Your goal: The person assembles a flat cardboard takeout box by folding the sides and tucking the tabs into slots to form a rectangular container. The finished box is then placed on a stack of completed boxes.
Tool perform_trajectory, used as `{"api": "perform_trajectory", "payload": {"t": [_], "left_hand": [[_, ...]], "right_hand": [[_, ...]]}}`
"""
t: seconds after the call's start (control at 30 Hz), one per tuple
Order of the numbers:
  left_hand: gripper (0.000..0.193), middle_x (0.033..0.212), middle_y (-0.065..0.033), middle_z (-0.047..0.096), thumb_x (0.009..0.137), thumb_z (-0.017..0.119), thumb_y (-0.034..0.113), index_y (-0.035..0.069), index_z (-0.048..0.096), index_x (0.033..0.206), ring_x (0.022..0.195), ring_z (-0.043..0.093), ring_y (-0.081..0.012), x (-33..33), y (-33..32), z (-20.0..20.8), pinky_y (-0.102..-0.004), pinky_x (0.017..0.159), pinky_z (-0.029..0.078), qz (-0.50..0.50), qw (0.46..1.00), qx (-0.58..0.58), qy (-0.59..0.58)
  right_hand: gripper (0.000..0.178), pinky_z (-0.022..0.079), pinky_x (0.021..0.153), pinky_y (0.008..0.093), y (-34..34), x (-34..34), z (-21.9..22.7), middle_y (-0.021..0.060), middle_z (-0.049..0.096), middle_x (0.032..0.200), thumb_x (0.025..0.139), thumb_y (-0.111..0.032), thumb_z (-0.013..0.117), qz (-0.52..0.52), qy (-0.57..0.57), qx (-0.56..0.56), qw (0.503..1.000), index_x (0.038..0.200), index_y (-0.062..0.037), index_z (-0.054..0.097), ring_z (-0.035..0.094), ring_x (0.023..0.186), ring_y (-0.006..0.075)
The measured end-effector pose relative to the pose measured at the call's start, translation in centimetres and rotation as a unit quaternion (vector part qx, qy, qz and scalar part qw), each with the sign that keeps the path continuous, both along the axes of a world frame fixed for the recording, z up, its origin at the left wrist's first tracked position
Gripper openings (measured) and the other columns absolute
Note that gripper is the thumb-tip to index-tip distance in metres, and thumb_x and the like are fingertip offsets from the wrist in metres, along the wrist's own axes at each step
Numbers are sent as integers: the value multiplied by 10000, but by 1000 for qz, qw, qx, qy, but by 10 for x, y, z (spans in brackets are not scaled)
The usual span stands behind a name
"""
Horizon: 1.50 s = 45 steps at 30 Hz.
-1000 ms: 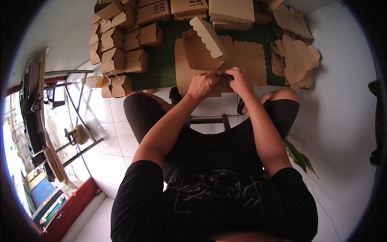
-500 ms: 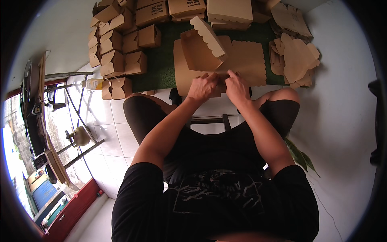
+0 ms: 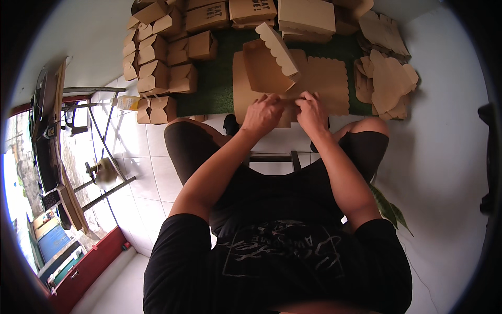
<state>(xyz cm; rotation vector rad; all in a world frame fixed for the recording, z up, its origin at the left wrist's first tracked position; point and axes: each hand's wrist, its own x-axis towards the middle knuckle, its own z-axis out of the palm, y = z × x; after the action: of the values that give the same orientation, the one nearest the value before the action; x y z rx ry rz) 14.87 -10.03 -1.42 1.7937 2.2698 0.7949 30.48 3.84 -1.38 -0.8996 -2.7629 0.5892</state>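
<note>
A partly folded brown cardboard box stands at the table's near edge, its scalloped flap raised at a slant. Under it lie flat cardboard sheets, one with a scalloped right edge. My left hand is closed with curled fingers on the box's near edge. Just right of it, my right hand is closed too, its bent fingers on the same near edge. The hands are slightly apart. Their fingertips partly hide the cardboard between them.
Several small folded boxes are stacked at the left, with larger boxes along the back. Flat cardboard pieces pile up at the right. A bottle with yellow contents is beside the left boxes. Green matting covers the table.
The whole view has shifted slightly. My right hand's forefinger, stretched out before, is now bent down toward the cardboard. The box keeps nearly the same pose and my left hand remains on its near edge.
</note>
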Motion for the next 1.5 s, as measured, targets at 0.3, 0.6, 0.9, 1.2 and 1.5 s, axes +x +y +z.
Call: {"api": "perform_trajectory", "payload": {"t": [0.3,0.6,0.9,1.2,1.5], "left_hand": [[156,1022,-104,781,983,781,209,123,850,1093,1009,778,-363,-22,-32,25,-483,851,643,65,994,-68,-54],[317,1067,-79,845,990,795,322,194,842,1276,934,817,-353,-46,-53,42,-476,876,658,110,965,-230,-56],[374,1198,-67,824,968,820,310,146,830,1304,1039,802,-346,-42,-51,14,-474,909,638,128,980,-127,-80],[399,1037,-178,824,982,839,209,38,708,1317,1022,816,-279,-30,-42,7,-411,884,640,282,898,-92,-324],[628,1340,-126,749,963,858,63,99,571,1520,1140,745,-206,-41,-42,-17,-360,862,624,276,713,-40,-644]], "right_hand": [[190,600,920,460,-10,-21,-3,76,739,1051,945,-36,797,90,149,-28,984,1122,-84,847,709,1030,325],[265,613,926,455,-18,-25,-10,65,717,1089,909,-17,811,127,127,-61,982,1162,-87,852,704,1077,306],[278,616,932,455,-8,-25,-24,76,748,1109,848,59,797,125,115,-33,985,1094,-64,838,712,1077,340],[161,635,843,480,-7,-26,-9,87,739,1073,954,-23,783,83,146,-128,977,1097,-79,829,761,946,363],[194,559,972,456,-13,-29,5,18,734,1075,965,-99,817,133,145,-31,980,1157,-125,836,668,1094,273]]}}
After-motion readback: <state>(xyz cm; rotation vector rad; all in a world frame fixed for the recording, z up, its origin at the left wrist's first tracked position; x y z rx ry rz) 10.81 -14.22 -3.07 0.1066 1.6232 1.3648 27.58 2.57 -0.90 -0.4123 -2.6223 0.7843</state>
